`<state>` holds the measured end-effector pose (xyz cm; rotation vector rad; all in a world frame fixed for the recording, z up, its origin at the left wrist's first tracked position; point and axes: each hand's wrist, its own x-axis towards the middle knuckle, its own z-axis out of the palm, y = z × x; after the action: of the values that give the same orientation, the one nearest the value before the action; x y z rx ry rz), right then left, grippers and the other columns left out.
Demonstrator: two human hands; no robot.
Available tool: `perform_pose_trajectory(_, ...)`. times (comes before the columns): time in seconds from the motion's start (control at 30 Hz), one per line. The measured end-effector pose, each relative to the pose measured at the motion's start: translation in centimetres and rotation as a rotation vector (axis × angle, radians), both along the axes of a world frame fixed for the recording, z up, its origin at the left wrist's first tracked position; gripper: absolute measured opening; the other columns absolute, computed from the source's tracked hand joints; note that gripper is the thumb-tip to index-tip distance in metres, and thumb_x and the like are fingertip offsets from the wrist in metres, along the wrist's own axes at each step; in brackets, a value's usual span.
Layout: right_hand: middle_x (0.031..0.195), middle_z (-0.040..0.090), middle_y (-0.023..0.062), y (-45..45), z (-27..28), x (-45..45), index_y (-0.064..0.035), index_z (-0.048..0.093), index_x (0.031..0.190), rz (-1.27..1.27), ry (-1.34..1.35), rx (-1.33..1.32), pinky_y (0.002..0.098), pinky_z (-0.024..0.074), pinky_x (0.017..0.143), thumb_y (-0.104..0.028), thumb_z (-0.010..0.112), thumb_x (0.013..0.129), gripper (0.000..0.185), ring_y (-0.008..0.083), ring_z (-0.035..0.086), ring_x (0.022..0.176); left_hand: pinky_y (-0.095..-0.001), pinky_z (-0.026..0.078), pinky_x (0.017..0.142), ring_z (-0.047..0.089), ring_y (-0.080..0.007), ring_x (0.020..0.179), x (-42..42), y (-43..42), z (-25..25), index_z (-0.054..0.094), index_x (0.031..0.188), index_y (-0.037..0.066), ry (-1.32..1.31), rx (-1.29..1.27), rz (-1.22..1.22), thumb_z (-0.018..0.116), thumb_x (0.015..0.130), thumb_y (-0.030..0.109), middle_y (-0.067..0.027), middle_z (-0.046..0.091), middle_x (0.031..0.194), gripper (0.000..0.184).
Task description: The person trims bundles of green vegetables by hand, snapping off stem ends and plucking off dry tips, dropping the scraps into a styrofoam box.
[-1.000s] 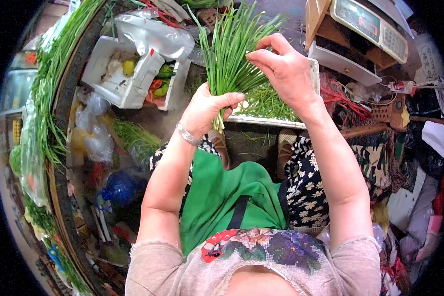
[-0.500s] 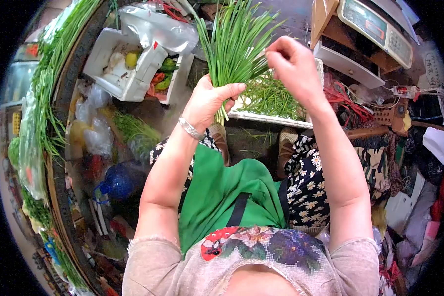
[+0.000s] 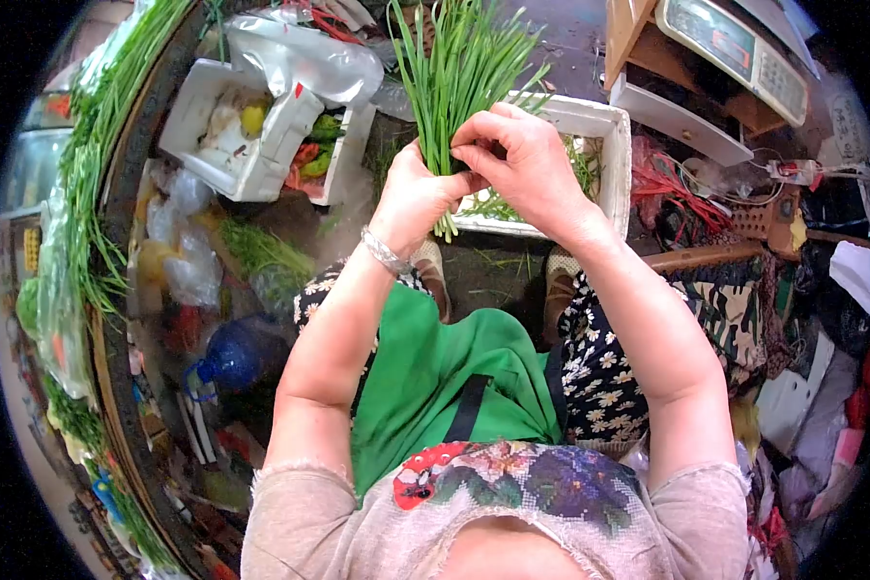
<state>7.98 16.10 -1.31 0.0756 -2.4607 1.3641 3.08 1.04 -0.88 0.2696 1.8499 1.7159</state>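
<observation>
A bunch of long green garlic chives [image 3: 459, 72] stands upright over the ground in front of me, leaf tips pointing away. My left hand [image 3: 408, 201], with a bracelet at the wrist, is closed round its lower part, and the pale cut ends stick out below. Against the right side of the bunch, my right hand [image 3: 527, 169] has its thumb and fingers pinched together. Whatever lies between those fingertips is hidden. Beneath both hands sits a white foam box [image 3: 619, 179] with loose green bits [image 3: 582, 159] in it.
At left stand white foam boxes [image 3: 203, 82] with peppers and a yellow fruit. A blue jug [image 3: 237, 356] is near my left leg. More chives [image 3: 130, 106] line the curved counter. At right are a scale [image 3: 735, 53], a drawer [image 3: 681, 121] and red ties [image 3: 672, 184].
My right hand has come left and down from above the foam box to the bunch. The bunch stays in my left hand, its leaves drawn slightly narrower.
</observation>
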Motion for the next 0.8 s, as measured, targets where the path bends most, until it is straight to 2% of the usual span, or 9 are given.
perform_pose_trajectory(0.07,0.079,0.058,0.0135,0.0,-0.3,-0.1,-0.0062,0.062,0.089,0.010,0.016,-0.010,0.0425,0.0471,0.068,-0.020,0.066,0.080,0.017,0.0342,0.059,0.077,-0.0219,0.042,0.052,0.053,-0.0081,0.059,-0.1,0.1,0.1,0.060,0.099,0.005,-0.029,0.007,0.016,0.070,0.074,0.001,-0.0003,0.060,0.079,0.027)
perform_pose_trajectory(0.17,0.081,0.057,0.0145,0.2,0.2,0.1,-0.0055,0.057,0.081,0.094,-0.013,0.044,0.0438,0.0468,0.068,-0.017,0.064,0.077,0.014,0.0353,0.059,0.078,-0.0217,0.041,0.050,0.052,-0.0078,0.057,-0.4,-0.2,-0.2,0.059,0.097,0.005,-0.089,0.032,0.002,0.070,0.076,0.004,0.0005,0.059,0.076,0.023)
perform_pose_trajectory(0.23,0.077,0.055,0.0119,0.4,0.5,0.6,-0.0022,0.056,0.083,0.073,0.007,0.180,0.0349,0.0488,0.065,-0.007,0.066,0.075,0.014,0.0285,0.059,0.072,-0.0207,0.042,0.049,0.054,-0.0068,0.058,-0.4,-0.4,-0.3,0.059,0.099,0.004,-0.100,0.018,0.006,0.067,0.077,0.002,0.0002,0.061,0.079,0.023)
perform_pose_trajectory(0.37,0.077,0.057,0.0116,0.8,0.1,0.0,-0.0012,0.057,0.083,-0.034,0.038,0.149,0.0342,0.0492,0.065,-0.007,0.066,0.075,0.013,0.0261,0.060,0.071,-0.0204,0.041,0.049,0.052,-0.0061,0.056,-0.2,-0.4,-0.2,0.059,0.097,0.004,-0.092,0.062,-0.022,0.068,0.079,0.003,0.0000,0.061,0.079,0.021)
perform_pose_trajectory(0.47,0.076,0.062,0.0119,3.0,0.5,-0.5,0.0010,0.061,0.085,-0.192,0.085,0.008,0.0328,0.0491,0.064,-0.006,0.063,0.080,0.008,0.0164,0.061,0.068,-0.0214,0.039,0.047,0.050,-0.0077,0.053,0.0,-0.2,0.3,0.058,0.093,0.005,-0.043,0.026,-0.003,0.072,0.082,0.013,0.0000,0.059,0.072,0.020)
perform_pose_trajectory(0.53,0.074,0.065,0.0118,4.4,1.2,-0.1,-0.0002,0.063,0.088,-0.221,-0.057,0.050,0.0332,0.0480,0.062,-0.013,0.063,0.083,0.014,0.0170,0.060,0.065,-0.0215,0.039,0.047,0.050,-0.0078,0.053,-0.2,-0.6,0.1,0.058,0.092,0.006,-0.064,0.038,0.004,0.072,0.083,0.015,-0.0003,0.059,0.072,0.019)
perform_pose_trajectory(0.7,0.076,0.066,0.0111,5.6,2.2,0.5,-0.0024,0.065,0.089,-0.191,-0.267,0.238,0.0334,0.0471,0.061,-0.020,0.064,0.084,0.018,0.0208,0.061,0.064,-0.0208,0.039,0.046,0.051,-0.0082,0.054,-0.2,-0.5,1.2,0.057,0.093,0.007,-0.145,0.044,0.139,0.066,0.089,0.024,-0.0012,0.059,0.070,0.019)
perform_pose_trajectory(0.73,0.076,0.066,0.0108,5.5,1.5,0.4,-0.0033,0.065,0.091,-0.219,-0.024,0.365,0.0336,0.0472,0.061,-0.019,0.064,0.084,0.017,0.0221,0.061,0.063,-0.0199,0.039,0.046,0.052,-0.0080,0.055,-0.2,-0.5,1.4,0.057,0.094,0.008,-0.145,0.058,0.133,0.066,0.089,0.024,-0.0013,0.060,0.071,0.020)
perform_pose_trajectory(0.8,0.077,0.066,0.0082,5.1,1.2,0.3,-0.0054,0.066,0.095,-0.242,0.150,0.355,0.0314,0.0470,0.061,-0.017,0.064,0.085,0.016,0.0187,0.059,0.062,-0.0196,0.039,0.046,0.052,-0.0079,0.055,-0.2,-0.6,1.3,0.057,0.094,0.008,-0.127,0.053,0.138,0.067,0.089,0.024,-0.0012,0.060,0.071,0.019)
